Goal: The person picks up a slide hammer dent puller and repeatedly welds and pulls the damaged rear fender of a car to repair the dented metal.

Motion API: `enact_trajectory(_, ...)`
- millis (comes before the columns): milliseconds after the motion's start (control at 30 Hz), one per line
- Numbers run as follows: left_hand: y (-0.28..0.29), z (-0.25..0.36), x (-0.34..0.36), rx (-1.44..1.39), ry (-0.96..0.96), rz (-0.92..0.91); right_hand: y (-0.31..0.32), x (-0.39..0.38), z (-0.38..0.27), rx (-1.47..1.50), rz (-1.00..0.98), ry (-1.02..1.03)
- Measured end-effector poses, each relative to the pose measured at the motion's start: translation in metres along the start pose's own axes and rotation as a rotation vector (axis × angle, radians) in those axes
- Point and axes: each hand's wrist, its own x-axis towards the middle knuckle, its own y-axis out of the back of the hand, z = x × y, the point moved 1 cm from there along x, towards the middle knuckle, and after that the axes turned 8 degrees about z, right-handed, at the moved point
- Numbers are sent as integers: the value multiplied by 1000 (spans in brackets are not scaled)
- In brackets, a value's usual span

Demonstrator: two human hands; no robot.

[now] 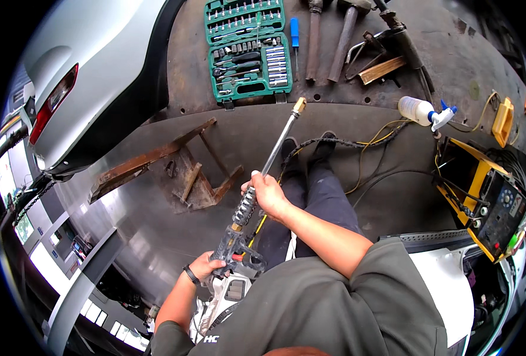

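A long gun-shaped tool (231, 240) slants across my front, with a dark body, a ribbed metal section, a slim steel rod (279, 144) and a brass-coloured tip. My right hand (268, 196) is closed around it where the ribbed section meets the rod. Lower down, my left hand (205, 265) grips the tool's rear body, its thumb on top and some fingers hidden behind. The tip points up and away from me, near the workbench's front edge. Beside the tool's handle runs a black and yellow cable.
On the metal bench (186, 71) lie a green socket set (248, 92), a blue screwdriver (294, 32), hammers (342, 44) and a spray bottle (416, 111). A rusty frame (197, 184) stands left, under a silver car panel (97, 41). At right, cables lead to a yellow machine (481, 172).
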Motion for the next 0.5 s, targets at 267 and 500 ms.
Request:
enact_trajectory(267, -28, 66, -17, 933, -755, 559, -1, -7, -69, 251, -90, 83)
enact_trajectory(500, -53, 192, -38, 1279, -1204, 996, 4, 23, -155, 438, -176, 166)
